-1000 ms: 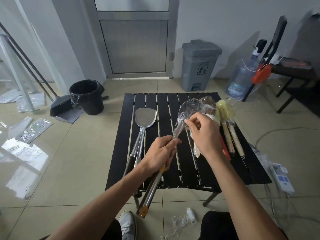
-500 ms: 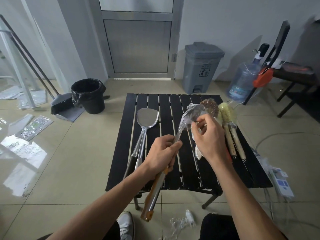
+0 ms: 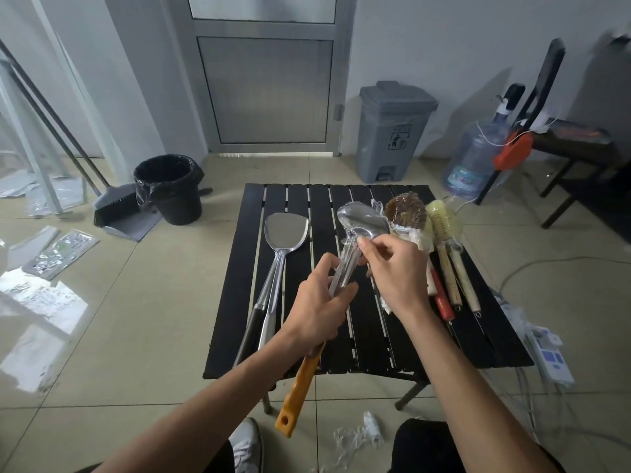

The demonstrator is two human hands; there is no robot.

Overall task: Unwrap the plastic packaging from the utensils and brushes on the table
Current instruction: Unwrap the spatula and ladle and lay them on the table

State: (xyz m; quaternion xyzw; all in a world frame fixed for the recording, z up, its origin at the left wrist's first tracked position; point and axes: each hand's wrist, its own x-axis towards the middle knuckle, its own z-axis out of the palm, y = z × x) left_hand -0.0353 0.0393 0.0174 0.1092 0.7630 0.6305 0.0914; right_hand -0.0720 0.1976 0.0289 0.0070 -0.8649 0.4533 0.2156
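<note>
You've got the ladle [image 3: 362, 220] up over the middle of the table [image 3: 375, 339], bowl pointing toward the table's far edge and clear plastic wrap [image 3: 346, 268] clinging around the bowl and down the metal shaft. Your left hand [image 3: 321, 302] is wrapped tight around that shaft, fingers curled, with the orange handle [image 3: 300, 390] sticking out below your palm and hanging past the table's near edge. Your right hand [image 3: 396, 268] is right at the neck of the ladle, thumb and fingertips pinching the film just under the bowl, the other fingers loosely bent. On the table's left half lies a bare steel spatula [image 3: 286, 233], blade toward the far edge, its handle lying alongside a second, dark handle [image 3: 249, 331]. On the table's right half sits the brush group: a round brown scrubber [image 3: 405, 211] in plastic, a pale yellow bottle brush [image 3: 443, 220] beside it with its wooden handle running toward the near edge, and a red-handled one [image 3: 443, 302] partly hidden behind your right wrist. A crumpled scrap of clear plastic [image 3: 358, 435] lies on the floor by the table's near edge. Off the table's far left corner stands a black bucket [image 3: 169, 192]; beyond the far edge, a grey pedal bin [image 3: 392, 131].
</note>
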